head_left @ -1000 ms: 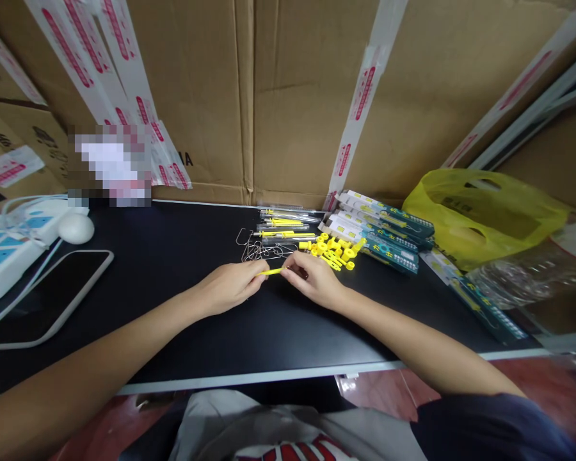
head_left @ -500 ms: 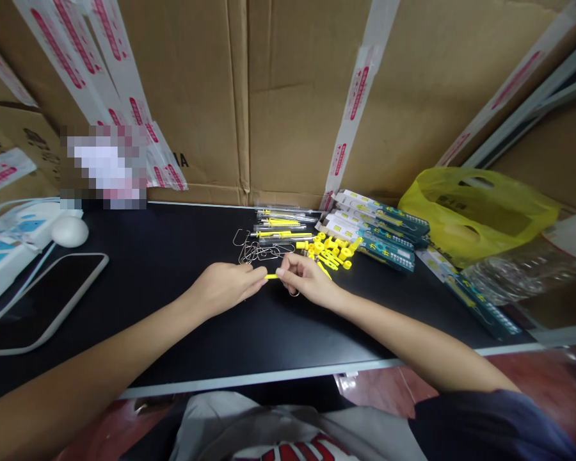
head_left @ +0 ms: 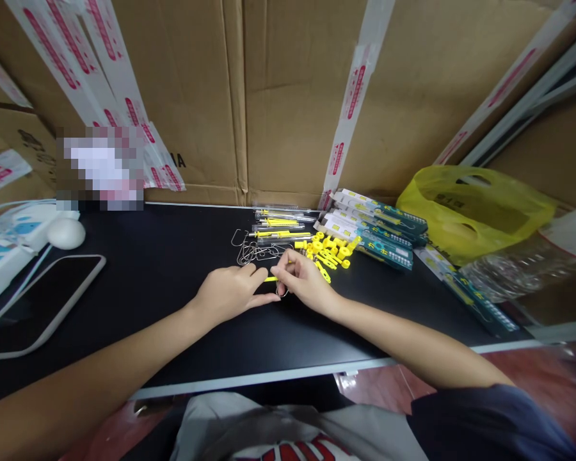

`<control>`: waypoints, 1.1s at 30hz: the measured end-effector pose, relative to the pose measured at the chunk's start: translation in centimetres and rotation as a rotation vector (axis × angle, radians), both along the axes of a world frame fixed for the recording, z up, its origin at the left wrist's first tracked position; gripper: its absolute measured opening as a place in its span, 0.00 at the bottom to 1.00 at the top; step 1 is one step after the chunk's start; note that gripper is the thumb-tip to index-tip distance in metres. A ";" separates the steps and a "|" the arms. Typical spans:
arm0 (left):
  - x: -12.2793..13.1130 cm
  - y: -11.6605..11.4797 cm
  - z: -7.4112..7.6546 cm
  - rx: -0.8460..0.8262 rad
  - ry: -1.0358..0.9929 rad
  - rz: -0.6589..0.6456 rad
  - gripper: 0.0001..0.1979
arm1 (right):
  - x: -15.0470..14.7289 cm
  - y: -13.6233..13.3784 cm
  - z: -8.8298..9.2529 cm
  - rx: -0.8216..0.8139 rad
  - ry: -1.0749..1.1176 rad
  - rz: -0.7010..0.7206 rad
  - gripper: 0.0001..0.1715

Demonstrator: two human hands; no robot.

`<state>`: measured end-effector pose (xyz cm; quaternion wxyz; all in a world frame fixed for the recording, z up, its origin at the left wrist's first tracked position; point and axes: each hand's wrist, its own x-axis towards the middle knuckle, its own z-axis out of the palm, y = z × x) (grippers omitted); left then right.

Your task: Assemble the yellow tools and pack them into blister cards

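Observation:
Between my two hands, low over the black table, is a small yellow plastic piece (head_left: 271,279). My left hand (head_left: 231,291) has its fingers closed on the left end of it, with the thumb stretched out below. The fingers of my right hand (head_left: 301,282) pinch around its right end, where a thin metal wire hook (head_left: 282,293) curves out beneath them. Just beyond lies a tangle of wire hooks (head_left: 256,253). To the right of that is a pile of loose yellow plastic parts (head_left: 333,248). My fingers hide much of the held pieces.
Behind the hooks lie several clear tubes with yellow scales (head_left: 283,223). Printed green boxes (head_left: 384,237) are stacked at the right, by a yellow plastic bag (head_left: 475,211) and a clear bottle (head_left: 509,269). A phone (head_left: 43,304) and a power strip (head_left: 9,250) are at the left. Cardboard boxes (head_left: 292,96) stand behind.
My left thumb has moved out from the yellow piece towards the hook under my right hand. The hands have closed in on each other slightly. The pile and boxes look unchanged.

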<state>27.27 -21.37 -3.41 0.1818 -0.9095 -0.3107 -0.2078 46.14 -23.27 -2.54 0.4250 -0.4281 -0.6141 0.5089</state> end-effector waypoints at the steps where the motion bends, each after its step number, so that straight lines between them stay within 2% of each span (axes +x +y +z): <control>1: 0.0 0.0 0.1 0.018 -0.007 -0.002 0.27 | -0.1 -0.1 0.0 -0.007 0.000 -0.002 0.20; 6: -0.2 -0.3 0.3 0.065 -0.052 -0.025 0.30 | -0.4 -0.5 -0.3 -0.030 0.015 0.015 0.19; 13: -0.1 -0.2 -0.4 0.083 -0.057 -0.084 0.26 | -0.8 -0.4 -0.8 -0.064 0.053 0.006 0.21; 18: -0.1 -0.1 -0.7 0.067 -0.058 -0.081 0.25 | -1.0 -0.4 -1.1 -0.057 0.029 -0.049 0.21; 23: 0.1 0.0 -0.3 0.030 -0.099 -0.031 0.31 | -1.4 -0.6 -1.2 -0.072 0.031 -0.086 0.19; 26: 0.1 0.1 -0.3 0.040 -0.097 -0.032 0.31 | -1.6 -0.5 -1.3 -0.094 0.034 -0.090 0.20; 33: 0.2 -0.2 -0.4 -0.134 -0.018 0.006 0.27 | -1.7 0.1 -1.6 -0.124 0.022 -0.082 0.21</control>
